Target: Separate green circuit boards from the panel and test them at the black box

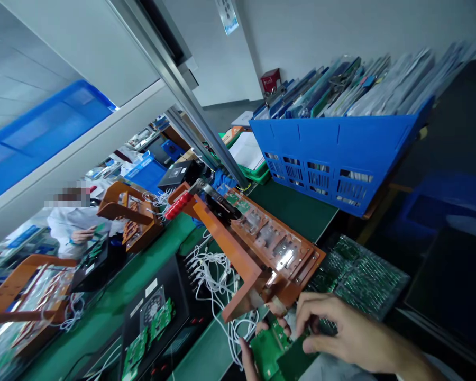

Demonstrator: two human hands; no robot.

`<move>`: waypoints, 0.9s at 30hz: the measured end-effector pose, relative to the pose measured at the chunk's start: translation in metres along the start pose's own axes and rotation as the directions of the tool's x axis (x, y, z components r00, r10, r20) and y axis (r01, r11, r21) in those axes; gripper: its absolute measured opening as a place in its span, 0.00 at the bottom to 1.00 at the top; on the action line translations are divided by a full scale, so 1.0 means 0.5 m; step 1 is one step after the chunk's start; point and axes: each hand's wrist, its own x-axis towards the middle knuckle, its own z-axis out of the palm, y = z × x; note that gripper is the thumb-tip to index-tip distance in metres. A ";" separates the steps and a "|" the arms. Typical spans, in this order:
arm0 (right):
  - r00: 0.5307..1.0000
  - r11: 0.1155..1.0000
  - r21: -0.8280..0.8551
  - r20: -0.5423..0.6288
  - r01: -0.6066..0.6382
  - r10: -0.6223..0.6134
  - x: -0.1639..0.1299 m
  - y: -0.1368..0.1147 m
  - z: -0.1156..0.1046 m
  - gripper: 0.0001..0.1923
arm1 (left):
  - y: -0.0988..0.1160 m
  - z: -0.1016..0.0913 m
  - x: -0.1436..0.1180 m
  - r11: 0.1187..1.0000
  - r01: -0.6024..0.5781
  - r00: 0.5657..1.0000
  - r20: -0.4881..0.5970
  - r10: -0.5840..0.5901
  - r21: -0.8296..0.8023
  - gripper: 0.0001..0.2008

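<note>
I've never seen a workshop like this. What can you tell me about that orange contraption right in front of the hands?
The orange fixture is a hinged frame of orange board, tilted in the view. Its clear lid shows rectangular metal blocks beneath, and a red-handled clamp lever sits at its far end. White wires trail beside it on the green bench. The right hand and left hand hold a green circuit board at its near edge.

Both hands [301,338] on green circuit board [275,352], orange fixture [262,248] behind

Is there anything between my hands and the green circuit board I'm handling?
Nothing visible. The right hand already rests its fingers on the green circuit board, and the left hand touches its left edge from below, at the foot of the orange fixture.
</note>
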 end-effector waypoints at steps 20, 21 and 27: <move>0.958 0.972 -0.075 -0.169 0.223 -0.233 0.505 0.083 -0.175 0.19 | -0.007 -0.027 -0.009 0.974 0.076 0.989 0.143 -0.046 -0.213 0.18; 0.953 0.956 -0.160 -0.139 0.247 -0.269 0.509 0.082 -0.177 0.20 | -0.008 -0.029 -0.010 0.973 0.077 0.988 0.149 -0.045 -0.216 0.18; 0.931 0.853 -0.420 -0.051 0.309 -0.362 0.518 0.087 -0.192 0.22 | -0.006 -0.035 -0.011 0.972 0.078 0.989 0.142 -0.047 -0.222 0.17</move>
